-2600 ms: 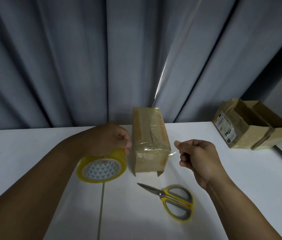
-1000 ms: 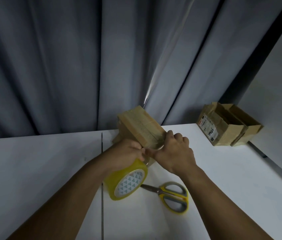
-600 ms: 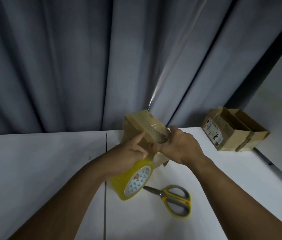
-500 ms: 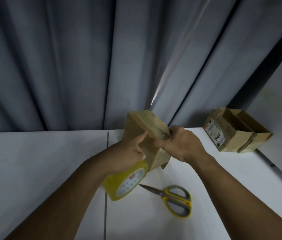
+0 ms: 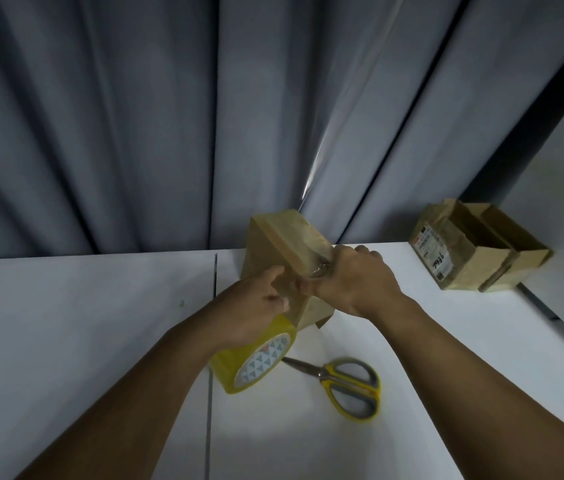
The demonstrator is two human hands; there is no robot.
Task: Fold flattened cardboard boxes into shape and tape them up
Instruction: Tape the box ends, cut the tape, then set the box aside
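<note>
Mid-taping, the left hand (image 5: pixel 256 306) clamps the tape roll (image 5: pixel 256 362), the right hand (image 5: pixel 356 282) grips the tilted box (image 5: pixel 284 237); cutting with the near scissors (image 5: pixel 346 382) likely follows.

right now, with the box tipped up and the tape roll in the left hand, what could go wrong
The cardboard box stands tilted under the right hand and may slip. Clear tape by that hand looks crinkled and could stick wrinkled. The left hand grips the tape roll near the scissors and could snag their tips.
</note>
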